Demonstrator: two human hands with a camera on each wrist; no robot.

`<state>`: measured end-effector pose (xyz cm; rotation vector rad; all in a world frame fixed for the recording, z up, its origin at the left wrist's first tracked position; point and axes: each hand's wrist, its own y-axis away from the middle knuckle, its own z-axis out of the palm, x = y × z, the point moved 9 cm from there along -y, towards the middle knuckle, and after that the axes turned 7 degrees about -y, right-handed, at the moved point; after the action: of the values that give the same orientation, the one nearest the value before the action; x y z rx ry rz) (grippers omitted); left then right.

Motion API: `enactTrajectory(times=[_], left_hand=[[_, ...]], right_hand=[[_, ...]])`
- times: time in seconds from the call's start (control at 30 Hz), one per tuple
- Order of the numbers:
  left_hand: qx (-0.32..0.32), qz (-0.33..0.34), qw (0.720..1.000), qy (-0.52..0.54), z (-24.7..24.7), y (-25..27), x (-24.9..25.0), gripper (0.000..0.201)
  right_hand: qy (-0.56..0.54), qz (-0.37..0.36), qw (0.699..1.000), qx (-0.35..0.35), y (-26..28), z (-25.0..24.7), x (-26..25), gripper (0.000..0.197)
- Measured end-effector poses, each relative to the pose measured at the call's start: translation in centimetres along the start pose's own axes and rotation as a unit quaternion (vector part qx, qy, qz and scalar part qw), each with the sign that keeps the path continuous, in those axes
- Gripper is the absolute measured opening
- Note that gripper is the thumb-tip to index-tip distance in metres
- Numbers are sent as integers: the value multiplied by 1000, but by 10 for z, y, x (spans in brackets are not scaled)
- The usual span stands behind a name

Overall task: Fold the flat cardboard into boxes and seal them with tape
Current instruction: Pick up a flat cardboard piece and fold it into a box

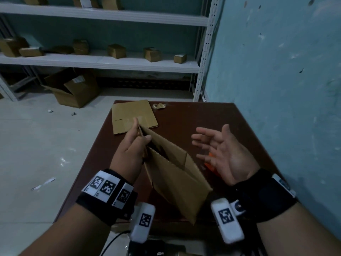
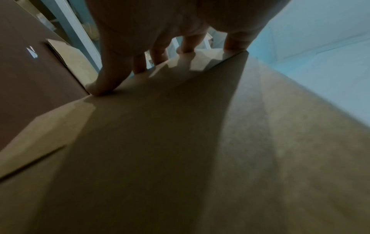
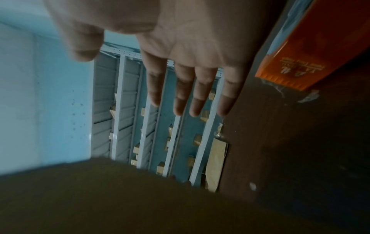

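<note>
A flattened brown cardboard box [image 1: 175, 180] stands tilted on edge above the dark brown table [image 1: 212, 115], its top flaps slightly parted. My left hand [image 1: 135, 143] pinches its upper far corner between thumb and fingers; the left wrist view shows fingers [image 2: 104, 82] curled over the cardboard [image 2: 180, 158] edge. My right hand [image 1: 217, 150] hovers to the right of the box, palm toward it, fingers spread and straight, touching nothing. The right wrist view shows those straight fingers [image 3: 186, 95] above the cardboard [image 3: 120, 197]. An orange tape dispenser [image 1: 210, 165] lies behind the right hand, also seen as the orange dispenser [image 3: 304, 55].
Another flat cardboard sheet [image 1: 133, 115] lies at the table's far left, with crumpled tape scrap [image 1: 159, 106] beside it. A blue wall [image 1: 276, 71] runs close on the right. White shelving [image 1: 110, 60] holds several small boxes; an open carton [image 1: 73, 89] sits on the floor.
</note>
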<state>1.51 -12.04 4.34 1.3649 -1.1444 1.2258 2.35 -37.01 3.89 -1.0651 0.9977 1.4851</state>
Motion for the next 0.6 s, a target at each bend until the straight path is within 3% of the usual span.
enactTrajectory(times=[0.13, 0.23, 0.37, 0.5, 0.6], left_hand=[[40, -2, 999, -25, -10, -1, 3, 89], [49, -2, 998, -38, -11, 1, 6, 86], [56, -7, 997, -42, -10, 1, 6, 87], [64, -51, 997, -3, -8, -5, -2, 70], [14, -113, 993, 40, 5, -6, -1, 64]], right_hand=[[35, 11, 985, -167, 24, 15, 9, 123], [102, 31, 965, -238, 41, 30, 18, 129], [158, 19, 960, -232, 46, 43, 23, 117], [122, 5, 975, -183, 35, 38, 24, 112], [47, 5, 987, -153, 27, 29, 26, 117]])
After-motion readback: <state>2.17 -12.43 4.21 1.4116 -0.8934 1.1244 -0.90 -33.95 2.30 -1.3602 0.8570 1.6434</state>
